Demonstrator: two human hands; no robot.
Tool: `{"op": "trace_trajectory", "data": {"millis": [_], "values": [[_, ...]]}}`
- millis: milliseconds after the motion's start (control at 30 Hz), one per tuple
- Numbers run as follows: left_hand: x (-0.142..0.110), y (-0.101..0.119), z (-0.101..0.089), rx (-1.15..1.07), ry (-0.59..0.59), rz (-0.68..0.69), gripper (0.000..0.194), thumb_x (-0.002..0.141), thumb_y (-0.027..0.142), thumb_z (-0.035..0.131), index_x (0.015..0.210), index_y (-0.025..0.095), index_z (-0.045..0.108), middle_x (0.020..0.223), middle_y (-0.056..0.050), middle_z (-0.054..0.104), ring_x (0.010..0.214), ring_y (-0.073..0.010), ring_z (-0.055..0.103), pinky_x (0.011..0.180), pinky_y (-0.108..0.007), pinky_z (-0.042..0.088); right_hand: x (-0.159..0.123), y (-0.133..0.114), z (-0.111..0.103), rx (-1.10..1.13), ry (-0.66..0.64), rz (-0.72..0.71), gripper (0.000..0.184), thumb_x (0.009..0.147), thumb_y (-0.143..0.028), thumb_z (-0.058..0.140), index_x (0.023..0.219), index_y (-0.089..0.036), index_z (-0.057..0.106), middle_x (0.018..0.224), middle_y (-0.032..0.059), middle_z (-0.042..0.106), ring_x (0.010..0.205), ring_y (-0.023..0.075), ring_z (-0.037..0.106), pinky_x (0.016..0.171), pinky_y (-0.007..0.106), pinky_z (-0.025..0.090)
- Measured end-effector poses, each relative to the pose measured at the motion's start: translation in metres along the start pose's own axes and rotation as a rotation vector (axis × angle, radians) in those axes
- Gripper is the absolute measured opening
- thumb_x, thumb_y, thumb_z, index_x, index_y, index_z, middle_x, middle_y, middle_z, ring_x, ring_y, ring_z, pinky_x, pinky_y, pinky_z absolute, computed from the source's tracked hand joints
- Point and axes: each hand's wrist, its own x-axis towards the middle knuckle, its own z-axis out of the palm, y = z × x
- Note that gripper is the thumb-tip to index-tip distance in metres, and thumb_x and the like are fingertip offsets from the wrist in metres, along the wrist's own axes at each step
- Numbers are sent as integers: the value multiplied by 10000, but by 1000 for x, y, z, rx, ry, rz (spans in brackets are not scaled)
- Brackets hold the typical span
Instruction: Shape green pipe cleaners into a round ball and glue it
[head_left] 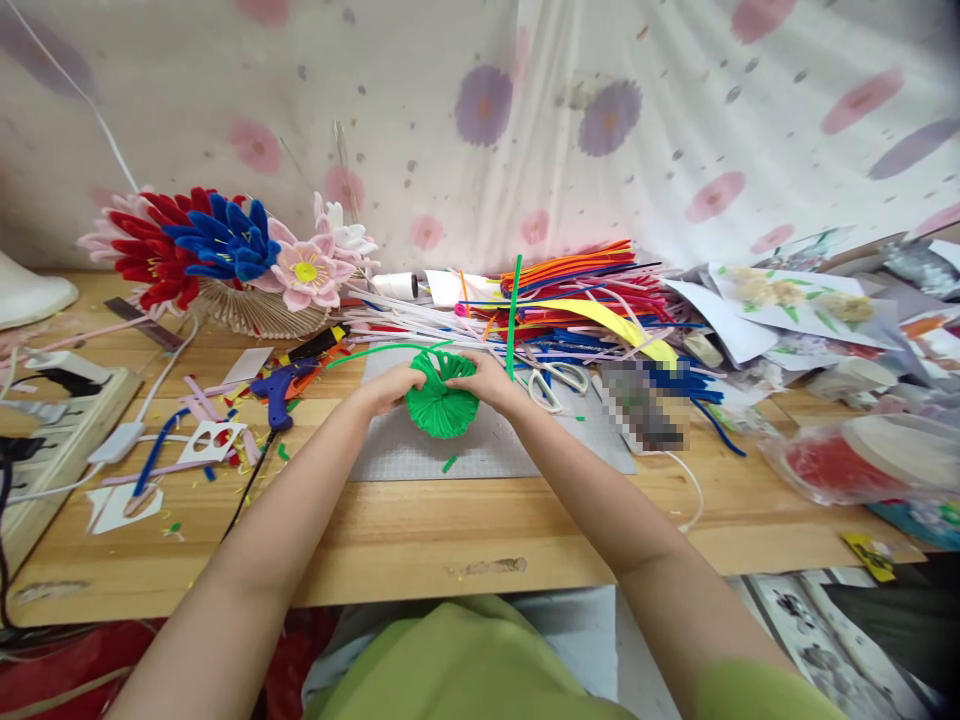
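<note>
Green fuzzy strips, wound into a disc (444,412), show in the head view in front of you, over the grey mat (495,455) on the wooden surface (420,530); whether disc and mat touch, you cannot tell. Both your arms reach forward and converge. Your left hand (393,386) is closed on the disc's left edge, thumb inward; your right hand (484,381) grips the upper right, thumb across the front, its other fingers mostly hidden. Scissors (544,390) lie just right of that hand. Any lettering on the yellow packet (870,556) is too small to read.
</note>
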Motion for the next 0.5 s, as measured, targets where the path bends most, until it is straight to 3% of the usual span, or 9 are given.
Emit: {"op": "trace_trajectory", "data": {"millis": [100,233,300,500], "values": [[0,1,0,65,-47,107,169,547,210,573,708,158,577,604,8,587,527,-117,503,483,-226,368,3,1,3,-166,28,56,272,536,-222,711,796,-179,644,702,-17,645,676,162,588,679,299,464],[5,0,-1,248,138,318,230,506,266,696,679,136,619,664,-20,637,596,-139,533,550,-245,406,3,-3,3,-294,51,23,269,569,-253,698,823,-198,630,736,-10,644,723,179,590,683,301,451],[7,-1,-1,300,190,323,187,489,228,701,626,132,618,613,-9,624,564,-133,518,532,-243,399,2,-4,3,-338,29,14,279,586,-288,693,839,-194,622,784,7,649,762,189,591,698,306,449],[8,0,-2,365,133,252,122,459,176,673,553,127,610,531,10,585,504,-118,481,470,-228,367,-2,0,7,-305,6,57,408,585,-315,707,951,-186,582,875,27,650,799,182,596,703,291,450]]}}
